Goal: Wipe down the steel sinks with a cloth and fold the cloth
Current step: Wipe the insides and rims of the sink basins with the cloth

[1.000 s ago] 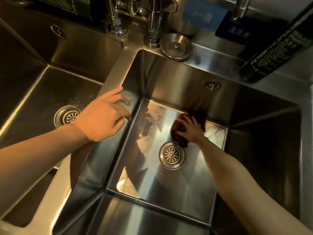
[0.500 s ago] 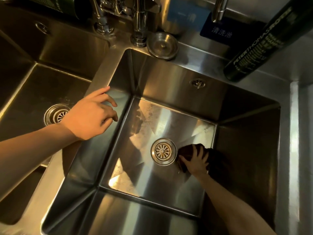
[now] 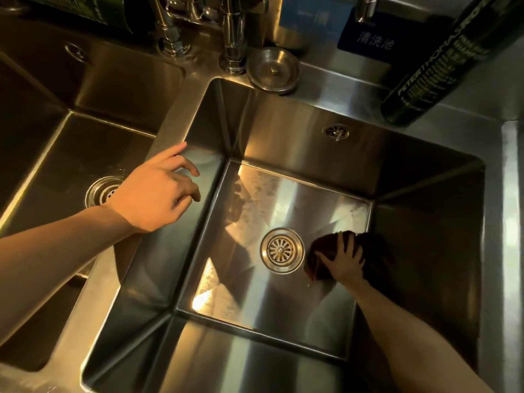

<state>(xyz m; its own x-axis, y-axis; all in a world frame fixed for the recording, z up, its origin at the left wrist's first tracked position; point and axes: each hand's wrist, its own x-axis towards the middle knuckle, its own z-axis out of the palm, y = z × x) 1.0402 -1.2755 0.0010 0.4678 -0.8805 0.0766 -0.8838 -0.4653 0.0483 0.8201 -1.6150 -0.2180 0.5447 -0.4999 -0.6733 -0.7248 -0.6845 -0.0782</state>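
Observation:
A dark brown cloth lies bunched on the floor of the right steel sink, just right of its round drain. My right hand presses down on the cloth with fingers spread over it. My left hand hovers over the steel divider between the two sinks, fingers loosely bent and holding nothing. The left sink with its own drain lies beyond that hand. Soapy smears show on the right sink's floor near its left edge.
Chrome taps stand behind the divider, with a round steel drain lid beside them. A dark tall bottle leans at the back right and another dark bottle lies at the back left. A blue sign stands on the back ledge.
My right hand slid the cloth from above the drain, at the sink's back, to the floor right of the drain. My left hand stayed over the divider.

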